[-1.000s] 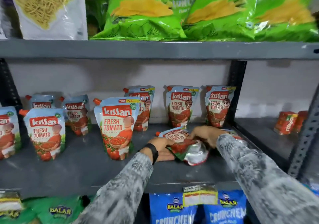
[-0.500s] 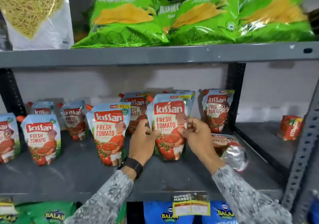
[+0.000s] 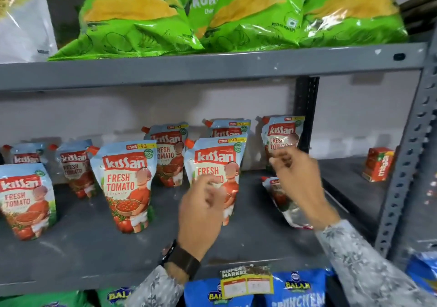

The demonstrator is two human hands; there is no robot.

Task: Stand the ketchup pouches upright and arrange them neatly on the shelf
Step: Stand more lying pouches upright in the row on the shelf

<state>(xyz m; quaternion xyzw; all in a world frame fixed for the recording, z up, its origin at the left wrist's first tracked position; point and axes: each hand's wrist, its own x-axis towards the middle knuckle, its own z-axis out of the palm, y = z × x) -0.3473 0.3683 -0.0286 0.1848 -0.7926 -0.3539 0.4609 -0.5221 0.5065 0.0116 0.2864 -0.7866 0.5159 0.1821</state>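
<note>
Several blue-and-red Kissan ketchup pouches stand upright on the grey middle shelf (image 3: 94,254). One upright pouch (image 3: 216,162) stands front centre, just behind my left hand (image 3: 201,209), whose fingers are apart and hold nothing. My right hand (image 3: 298,183) hovers to its right, fingers loosely spread and empty, blurred by motion. Beneath my right hand one pouch (image 3: 281,200) lies flat on the shelf, partly hidden by the hand. Another upright pouch (image 3: 282,136) stands at the back right beside the shelf post.
Green chip bags (image 3: 142,18) fill the shelf above. Blue snack bags (image 3: 295,290) and a price tag (image 3: 247,283) sit below the shelf edge. A red carton (image 3: 378,167) stands in the bay to the right, beyond the dark upright post (image 3: 306,115).
Both hands lifted a flat pouch, stood it upright at front centre, then let go and drew back. My right hand has moved right, above the lying pouch.
</note>
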